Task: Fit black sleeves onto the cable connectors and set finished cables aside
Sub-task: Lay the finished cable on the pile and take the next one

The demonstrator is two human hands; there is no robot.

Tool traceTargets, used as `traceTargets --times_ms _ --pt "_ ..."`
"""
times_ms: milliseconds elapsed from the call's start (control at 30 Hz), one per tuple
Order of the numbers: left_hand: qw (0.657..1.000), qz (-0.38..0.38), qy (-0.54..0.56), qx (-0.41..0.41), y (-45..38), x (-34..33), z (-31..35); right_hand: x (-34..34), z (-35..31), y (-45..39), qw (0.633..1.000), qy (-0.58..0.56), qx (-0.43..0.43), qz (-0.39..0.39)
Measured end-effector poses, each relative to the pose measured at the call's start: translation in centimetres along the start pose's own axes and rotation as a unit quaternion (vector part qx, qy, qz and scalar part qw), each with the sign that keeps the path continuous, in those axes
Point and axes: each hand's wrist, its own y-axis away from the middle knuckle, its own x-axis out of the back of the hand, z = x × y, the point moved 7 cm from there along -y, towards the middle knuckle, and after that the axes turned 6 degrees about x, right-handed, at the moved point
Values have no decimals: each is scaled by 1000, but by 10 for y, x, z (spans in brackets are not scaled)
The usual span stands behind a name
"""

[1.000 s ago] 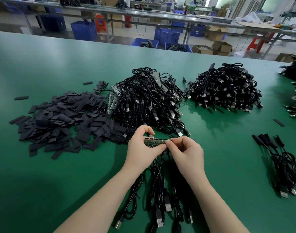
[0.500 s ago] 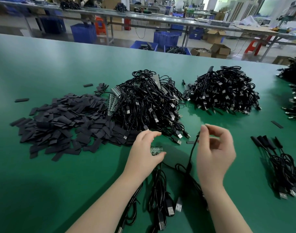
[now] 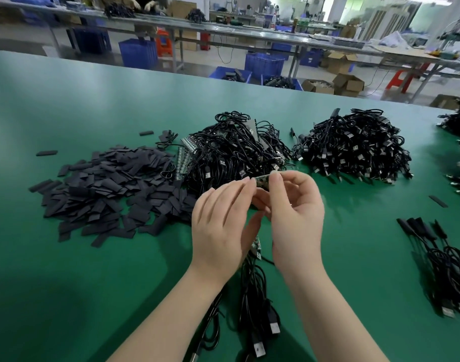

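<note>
Green circuit-board connector [image 3: 261, 182], small and bare, is pinched between your left hand [image 3: 222, 226] and right hand [image 3: 295, 212], above the green mat [image 3: 93, 283]. No sleeve is fitted yet; next, take one from the heap of flat black sleeves [image 3: 111, 192] at left.

Bright overhead light, soft shadows; wide-angle distortion

Both forearms are bare from the bottom edge of the view up to the wrists, with no sleeve showing; the left hand [image 3: 221, 226] and the right hand [image 3: 296, 215] are ungloved, their fingernails short and unpainted
</note>
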Motion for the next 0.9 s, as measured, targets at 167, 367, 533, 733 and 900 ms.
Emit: traceTargets --times_ms 167,367,533,733,900 --pt "987 -66 120 87 -2 -8 -12 15 17 -6 996 19 -78 -45" --pt "895 -38 217 388 3 -11 -68 56 8 2 831 534 28 -151" --pt "845 104 306 426 -6 11 -85 107 38 31 655 714 -137 -207" --pt "981 83 158 78 -28 29 -36 95 32 43 752 624 -90 -192" --pt "962 -248 -52 102 12 -41 -32 63 -5 22 779 616 63 -103"
